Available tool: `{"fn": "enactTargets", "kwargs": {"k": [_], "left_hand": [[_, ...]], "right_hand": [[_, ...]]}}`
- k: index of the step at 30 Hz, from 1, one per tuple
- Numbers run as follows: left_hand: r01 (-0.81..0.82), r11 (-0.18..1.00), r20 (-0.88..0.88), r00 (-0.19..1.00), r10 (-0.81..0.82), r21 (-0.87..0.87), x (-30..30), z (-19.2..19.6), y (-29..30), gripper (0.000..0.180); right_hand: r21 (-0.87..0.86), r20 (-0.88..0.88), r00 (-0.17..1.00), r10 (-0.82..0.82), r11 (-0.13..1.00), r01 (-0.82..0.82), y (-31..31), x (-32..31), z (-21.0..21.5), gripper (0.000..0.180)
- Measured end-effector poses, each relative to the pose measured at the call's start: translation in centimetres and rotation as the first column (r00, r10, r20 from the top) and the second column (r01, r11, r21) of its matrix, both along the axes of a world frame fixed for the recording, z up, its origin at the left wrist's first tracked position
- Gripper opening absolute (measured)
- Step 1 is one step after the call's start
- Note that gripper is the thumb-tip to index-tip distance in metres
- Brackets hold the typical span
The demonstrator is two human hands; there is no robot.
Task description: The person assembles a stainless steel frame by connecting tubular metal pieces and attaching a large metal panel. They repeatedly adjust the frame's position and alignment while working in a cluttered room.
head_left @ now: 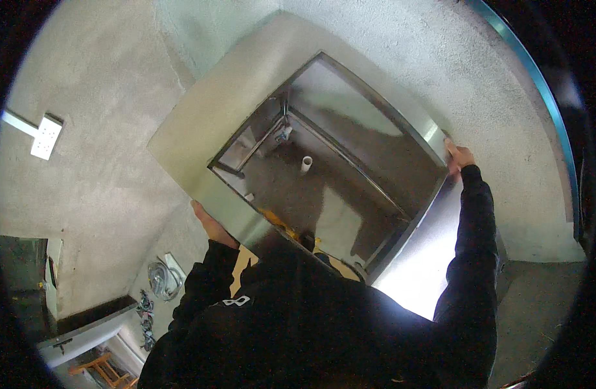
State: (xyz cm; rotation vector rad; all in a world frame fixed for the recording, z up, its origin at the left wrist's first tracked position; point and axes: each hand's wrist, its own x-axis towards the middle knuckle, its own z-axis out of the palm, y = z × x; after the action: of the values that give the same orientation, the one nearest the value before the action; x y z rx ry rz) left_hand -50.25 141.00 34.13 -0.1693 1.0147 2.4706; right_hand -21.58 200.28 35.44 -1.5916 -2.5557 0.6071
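The left hand (pixel 210 225) cups the lower left edge of a steel frame (pixel 236 211), fingers hidden behind it. The right hand (pixel 458 157) clamps the frame's right edge, fingers wrapped over the rim. The frame sits tilted against a rough grey wall (pixel 116 129), around a recess where a white pipe stub (pixel 306 164) stands. A white outlet (pixel 46 137) sits far left.
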Motion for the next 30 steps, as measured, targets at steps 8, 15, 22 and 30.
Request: {"fn": "enactTargets", "kwargs": {"k": [8, 15, 22, 30], "left_hand": [[-0.069, 0.997, 0.061, 0.996, 0.072, -0.046, 1.2, 3.2, 1.1, 0.045], [-0.009, 0.996, 0.038, 0.999, 0.006, 0.093, 0.7, 1.1, 0.1, 0.055], [-0.055, 0.998, 0.057, 0.997, 0.057, -0.030, 0.7, 0.3, -1.5, 0.054], [-0.044, 0.999, 0.090, 0.995, 0.042, 0.018, 1.0, 0.7, -1.4, 0.052]], "right_hand": [[-0.057, 0.002, 1.000, 0.021, 0.998, -0.021, -0.1, -0.2, -0.9, 0.077], [-0.332, -0.181, 0.983, -0.031, 0.943, -0.032, 2.6, 2.0, -1.7, 0.060], [-0.310, -0.030, 0.999, -0.015, 0.951, 0.005, -1.2, -1.4, 0.1, 0.088], [-0.285, -0.110, 0.994, -0.029, 0.958, -0.004, 0.5, 0.5, -0.5, 0.083]]}}
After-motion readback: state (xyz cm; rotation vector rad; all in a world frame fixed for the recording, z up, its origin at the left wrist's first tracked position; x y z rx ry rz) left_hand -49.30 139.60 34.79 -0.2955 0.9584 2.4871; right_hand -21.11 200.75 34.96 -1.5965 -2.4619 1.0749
